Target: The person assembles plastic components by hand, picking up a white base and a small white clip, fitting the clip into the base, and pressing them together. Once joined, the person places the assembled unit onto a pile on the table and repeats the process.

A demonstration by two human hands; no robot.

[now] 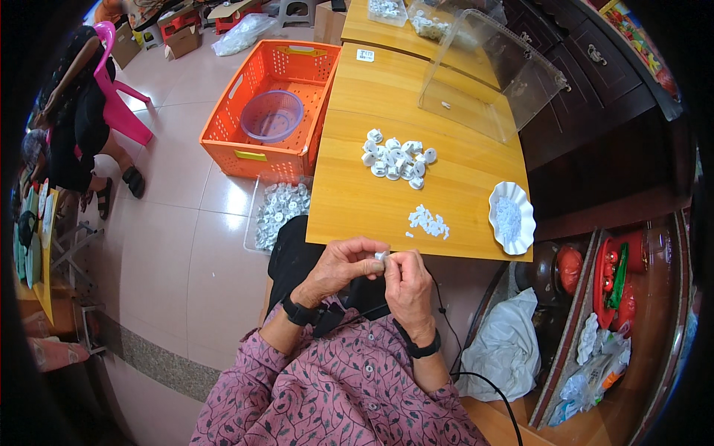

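My left hand (348, 262) pinches a small white plastic part (381, 256) between thumb and fingertips, just off the table's near edge. My right hand (408, 288) is closed against the same part, and its fingertips hide whatever else they may hold. Beyond the hands, a loose group of tiny white plastic pieces (429, 221) lies on the yellow wooden table (349, 201). Farther back is a heap of round white plastic parts (399, 157) with raised blocks on their discs. To the right, a white scalloped dish (527, 223) holds many tiny pale pieces.
An orange crate (216, 141) with a purple basket (272, 117) inside stands left of the table, beside a clear bin of white parts (281, 212). A clear plastic box (483, 82) sits at the far right. A person (78, 111) is at the left, near a pink chair (123, 104).
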